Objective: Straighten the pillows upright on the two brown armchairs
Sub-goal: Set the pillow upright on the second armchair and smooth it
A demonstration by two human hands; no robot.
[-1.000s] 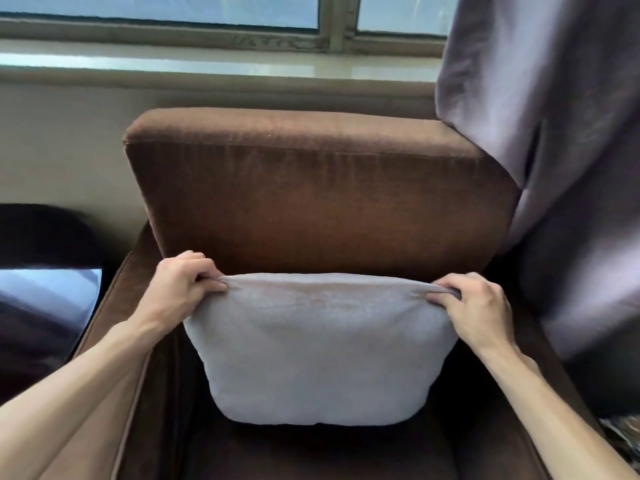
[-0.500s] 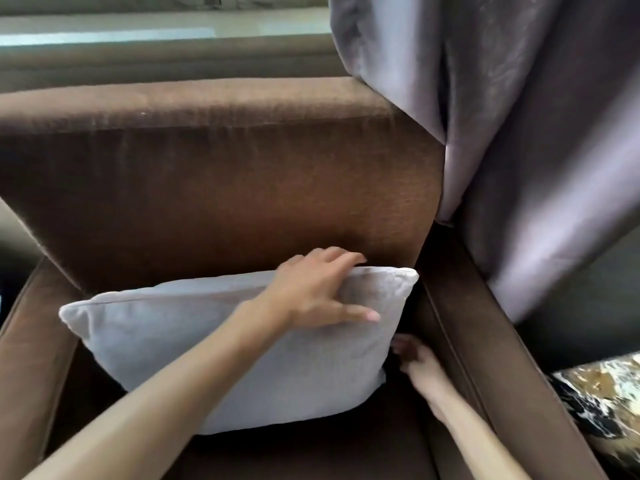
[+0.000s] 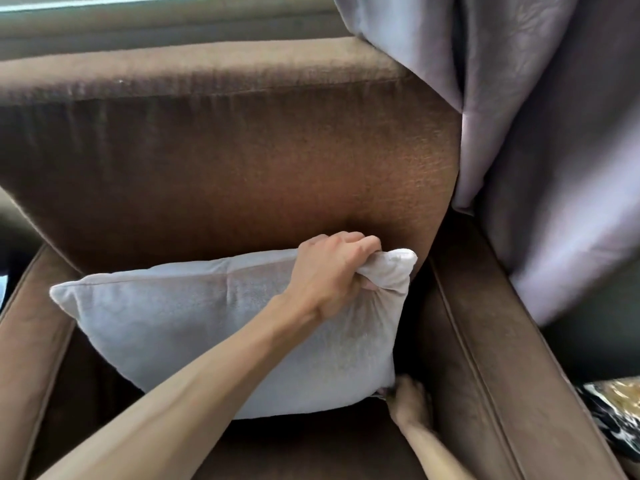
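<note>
A light grey pillow [image 3: 194, 327] stands on the seat of a brown armchair [image 3: 225, 161], leaning against its backrest. My left hand [image 3: 332, 271] reaches across and grips the pillow's top right corner, bunching the fabric. My right hand [image 3: 410, 400] is low at the pillow's bottom right corner, fingers at that corner in the dark gap beside the right armrest [image 3: 502, 358]. Whether it pinches the fabric is hard to see.
A grey-purple curtain [image 3: 540, 133] hangs over the chair's right side and back corner. A window sill [image 3: 138, 15] runs behind the backrest. A black, white and gold patterned object [image 3: 616, 410] shows at the right edge. The left armrest [image 3: 31, 341] is at the left.
A second ago both hands held the pillow's top corners. My left hand crossed to the top right corner and now clenches it; my right hand dropped to the bottom right corner. The view moved closer.
</note>
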